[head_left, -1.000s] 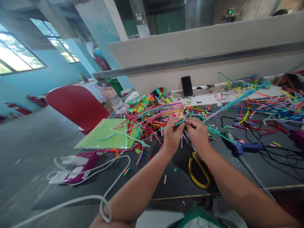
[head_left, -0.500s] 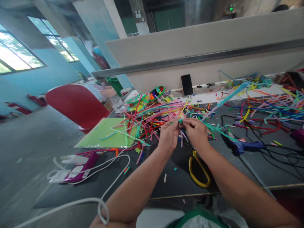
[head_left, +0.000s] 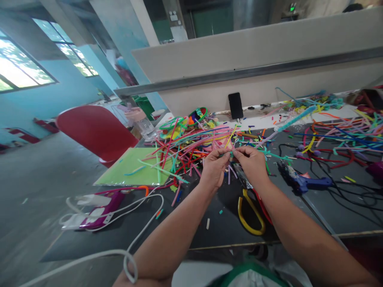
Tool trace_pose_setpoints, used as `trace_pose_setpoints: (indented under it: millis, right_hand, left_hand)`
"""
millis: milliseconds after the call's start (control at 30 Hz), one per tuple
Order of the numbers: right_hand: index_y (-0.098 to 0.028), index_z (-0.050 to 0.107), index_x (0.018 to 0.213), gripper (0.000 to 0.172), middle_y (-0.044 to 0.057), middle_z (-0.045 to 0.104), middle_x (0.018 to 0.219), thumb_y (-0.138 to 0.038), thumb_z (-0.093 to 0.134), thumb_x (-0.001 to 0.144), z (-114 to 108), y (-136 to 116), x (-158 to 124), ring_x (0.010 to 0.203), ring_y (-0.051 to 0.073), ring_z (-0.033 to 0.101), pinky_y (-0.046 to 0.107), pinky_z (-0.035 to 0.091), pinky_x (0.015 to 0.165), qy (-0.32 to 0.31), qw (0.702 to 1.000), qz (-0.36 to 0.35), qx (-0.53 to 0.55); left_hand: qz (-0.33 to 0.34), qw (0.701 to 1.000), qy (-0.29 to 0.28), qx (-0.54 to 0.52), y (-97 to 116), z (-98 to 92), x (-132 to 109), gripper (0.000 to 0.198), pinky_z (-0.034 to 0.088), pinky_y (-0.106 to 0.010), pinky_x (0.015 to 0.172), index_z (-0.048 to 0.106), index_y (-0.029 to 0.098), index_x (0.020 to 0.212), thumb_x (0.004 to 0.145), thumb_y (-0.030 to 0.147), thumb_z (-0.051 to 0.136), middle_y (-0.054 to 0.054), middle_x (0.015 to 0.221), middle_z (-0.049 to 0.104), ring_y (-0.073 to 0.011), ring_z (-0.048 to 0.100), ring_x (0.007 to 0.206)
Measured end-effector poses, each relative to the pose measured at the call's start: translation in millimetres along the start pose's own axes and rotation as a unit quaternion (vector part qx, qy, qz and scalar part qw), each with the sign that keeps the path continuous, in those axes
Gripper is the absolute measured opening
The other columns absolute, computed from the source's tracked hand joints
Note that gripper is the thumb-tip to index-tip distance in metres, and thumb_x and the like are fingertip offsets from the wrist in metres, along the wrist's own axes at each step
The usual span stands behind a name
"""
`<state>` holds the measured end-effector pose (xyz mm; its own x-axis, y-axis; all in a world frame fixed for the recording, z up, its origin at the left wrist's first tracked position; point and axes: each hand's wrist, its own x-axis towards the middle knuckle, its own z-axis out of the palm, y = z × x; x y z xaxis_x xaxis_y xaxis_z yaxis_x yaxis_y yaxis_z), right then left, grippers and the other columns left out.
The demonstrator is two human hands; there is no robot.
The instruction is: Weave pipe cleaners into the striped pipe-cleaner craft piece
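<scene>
Left hand (head_left: 216, 168) and right hand (head_left: 251, 164) nearly meet above the worktop (head_left: 216, 234), both pinching a teal pipe-cleaner piece (head_left: 231, 154) between them, equally near each; its long axis, mostly hidden, probably runs hand to hand.

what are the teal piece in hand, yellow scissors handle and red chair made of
Teal piece: perhaps chenille, as it looks matt; mostly hidden.
Yellow scissors handle: probably plastic, smooth with a soft shine.
Red chair: likely moulded plastic, a smooth curved satin shell.
</scene>
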<state>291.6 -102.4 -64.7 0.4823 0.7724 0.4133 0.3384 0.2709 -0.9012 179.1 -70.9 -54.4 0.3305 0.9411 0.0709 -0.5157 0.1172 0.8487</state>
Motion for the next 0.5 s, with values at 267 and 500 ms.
trace_pose_setpoints:
  millis: [267,500]
  right_hand:
    - [-0.019,0.061,0.069,0.011,0.003,0.061,0.069,-0.022,0.055,0.077,-1.8,-0.6,0.1,0.068,0.016,0.055,0.028,0.040,0.064,-0.040,0.986,-0.088,-0.135]
    - [-0.019,0.059,0.069,0.010,0.002,0.057,0.069,-0.021,0.054,0.078,-5.7,-6.0,2.2,0.067,0.016,0.052,0.029,0.039,0.064,-0.073,0.985,-0.115,-0.108]
  left_hand:
    - [0.033,0.997,0.024,0.060,-5.9,-2.1,5.5,0.024,0.040,-0.019,0.054,0.058,0.014,0.070,0.058,0.024,0.076,0.004,0.057,0.057,-0.0059,0.050,0.051]
    - [0.061,0.995,0.000,0.073,-5.4,-1.5,6.5,0.020,0.037,-0.018,0.052,0.059,0.014,0.073,0.063,0.023,0.074,0.005,0.056,0.055,-0.0050,0.046,0.049]
